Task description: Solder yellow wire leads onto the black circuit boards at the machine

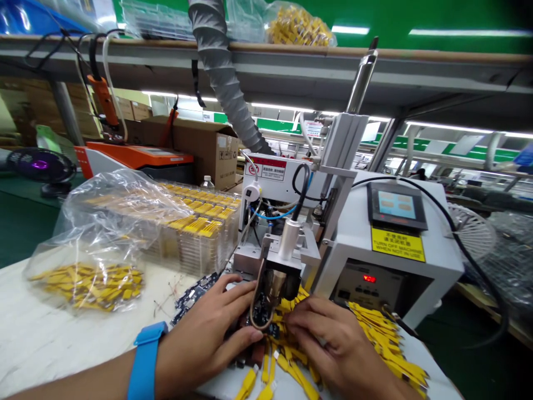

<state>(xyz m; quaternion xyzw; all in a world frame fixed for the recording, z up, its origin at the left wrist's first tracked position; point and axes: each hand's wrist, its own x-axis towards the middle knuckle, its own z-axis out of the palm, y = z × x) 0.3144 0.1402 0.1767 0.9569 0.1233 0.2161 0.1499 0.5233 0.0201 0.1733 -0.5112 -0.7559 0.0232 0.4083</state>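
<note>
- Left grip (212, 325) is right under the machine head (287, 239), thumb and fingers apart by some dark circuit boards (272, 330); fingertips are partly hidden, so can't tell if it's holding one.
- Right grip (333, 336) is curled up at the yellow strips (295, 378), honestly can't tell if one's pinched.
- Those strips lie loose on the tabletop (50, 344), below the head and just beside the right grip.
- Big clear bag (87, 250) of yellow pieces sits off left.
</note>
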